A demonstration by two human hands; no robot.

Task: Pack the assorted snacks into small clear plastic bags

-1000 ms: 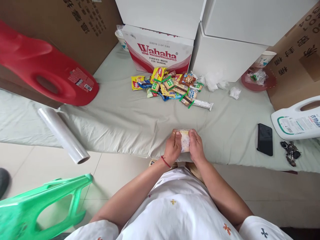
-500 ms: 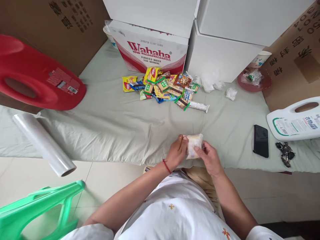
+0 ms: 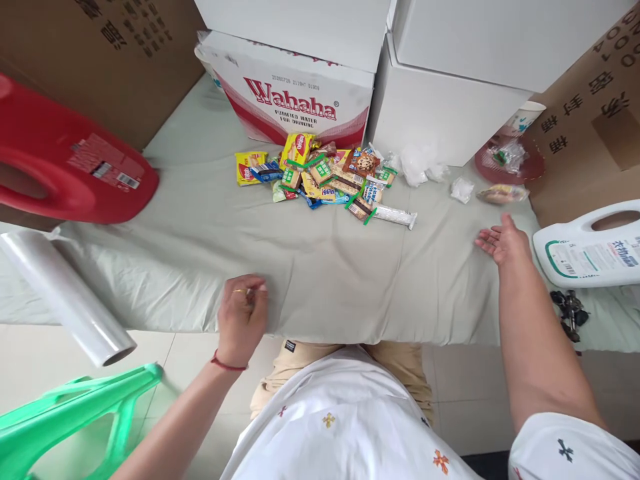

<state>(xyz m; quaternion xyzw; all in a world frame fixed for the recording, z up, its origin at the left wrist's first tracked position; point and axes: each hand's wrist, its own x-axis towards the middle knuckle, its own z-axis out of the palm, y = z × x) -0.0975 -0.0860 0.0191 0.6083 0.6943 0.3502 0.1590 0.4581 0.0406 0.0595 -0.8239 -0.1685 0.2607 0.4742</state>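
Note:
My right hand (image 3: 505,243) is open over the right part of the cloth, fingers spread and holding nothing. Just beyond its fingertips, apart from them, is a snack packet wrapped in clear film (image 3: 503,194), near the red plate (image 3: 483,170). My left hand (image 3: 243,310), with a ring and a red cord at the wrist, rests at the cloth's front edge. Its fingers are curled in, and nothing shows in them. Farther back, in front of the Wahaha carton (image 3: 295,100), lies a pile of small wrapped snacks (image 3: 325,177).
A roll of clear film (image 3: 70,293) lies at the left edge, beside a red jug (image 3: 95,160). A green stool (image 3: 115,400) stands below. On the right are a white detergent bottle (image 3: 590,247), keys (image 3: 570,310) and crumpled clear plastic (image 3: 463,189).
The wrapped packet has left both hands and is now at the far right by the plate. My hands have moved apart, left and right. My right arm now covers the phone.

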